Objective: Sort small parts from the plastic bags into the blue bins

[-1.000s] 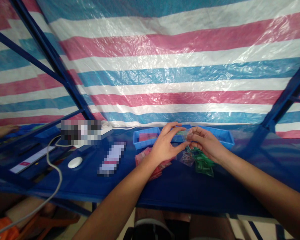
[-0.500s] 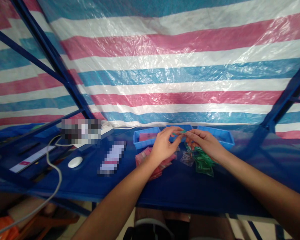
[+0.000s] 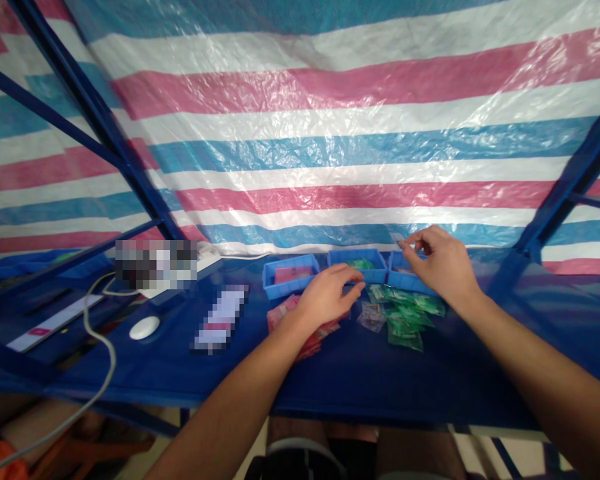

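A small pale piece [image 3: 399, 241], too small to tell what it is, sits pinched between the thumb and forefinger of the right hand [image 3: 443, 267], held in the air above the rightmost blue plastic tray [image 3: 404, 280] and close to the striped tarpaulin. The other fingers [image 3: 427, 235] of that hand curl loosely above the pinch. The left hand [image 3: 327, 295] lies low on the table [image 3: 360, 380], its fingers loosely stretched side by side and gripping nothing, the tips just in front of the middle blue plastic tray [image 3: 356, 257], which holds green packets. Under that hand's palm and wrist lies a pile of flat pink plastic packets [image 3: 307, 343]. Between the two hands a heap of flat green plastic packets [image 3: 405, 319] is spread on the table, with one clear plastic packet [image 3: 371, 317] just beside it on the left. A third blue plastic tray [image 3: 289, 285], leftmost in the row, holds pink packets. Well apart to the left lie a white computer mouse [image 3: 144, 327] and a white cable [image 3: 111, 353]. A sheet of pink, white and blue striped tarpaulin [image 3: 330, 133] hangs behind the table.
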Available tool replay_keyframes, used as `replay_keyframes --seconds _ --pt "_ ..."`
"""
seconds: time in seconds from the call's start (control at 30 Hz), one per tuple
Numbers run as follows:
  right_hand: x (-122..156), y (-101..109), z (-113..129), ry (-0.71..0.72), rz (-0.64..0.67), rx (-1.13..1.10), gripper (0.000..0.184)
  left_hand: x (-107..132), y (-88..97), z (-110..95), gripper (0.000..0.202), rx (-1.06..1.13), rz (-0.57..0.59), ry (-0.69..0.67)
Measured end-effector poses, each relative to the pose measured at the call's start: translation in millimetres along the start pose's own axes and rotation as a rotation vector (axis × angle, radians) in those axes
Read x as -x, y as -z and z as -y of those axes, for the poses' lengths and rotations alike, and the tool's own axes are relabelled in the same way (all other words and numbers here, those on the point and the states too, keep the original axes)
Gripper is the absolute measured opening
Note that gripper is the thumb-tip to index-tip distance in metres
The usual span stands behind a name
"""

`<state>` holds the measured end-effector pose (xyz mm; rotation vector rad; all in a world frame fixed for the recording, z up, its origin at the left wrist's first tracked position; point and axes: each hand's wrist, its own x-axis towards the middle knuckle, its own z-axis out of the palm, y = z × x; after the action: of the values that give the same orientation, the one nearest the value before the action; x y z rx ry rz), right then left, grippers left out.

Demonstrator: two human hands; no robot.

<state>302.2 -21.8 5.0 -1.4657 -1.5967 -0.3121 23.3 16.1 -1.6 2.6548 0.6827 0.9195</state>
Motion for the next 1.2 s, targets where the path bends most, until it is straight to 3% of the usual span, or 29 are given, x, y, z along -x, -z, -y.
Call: replay_keyframes --seconds 0.17,0.47,0.77,0.93,1.03,1.2 --pt "3 -3 0 0.058 0.181 0.127 0.03 3 -1.0 1 0.025 -0.093 0.169 -0.048" --pt "10 -6 18 0.108 0.239 -0.03 0.031 3 -1.4 8 0.031 -0.084 0.258 -0.014" --pt "21 -14 38 0.101 0.335 -0.233 0.03 2 -2.5 6 0.03 -0.017 0.086 -0.002" --pt "32 -26 43 -0.052 0.452 -0.585 0.031 -1 -0.7 -1 0.023 0.237 -0.13 0.075" --pt "36 -34 44 -0.148 0.501 -0.749 0.031 -2 -2.5 -3 0.024 0.353 -0.145 0.103" --pt "35 -38 45 -0.322 0.473 -0.872 0.038 -3 -8.3 -2 0.04 0.431 -0.196 0.116"
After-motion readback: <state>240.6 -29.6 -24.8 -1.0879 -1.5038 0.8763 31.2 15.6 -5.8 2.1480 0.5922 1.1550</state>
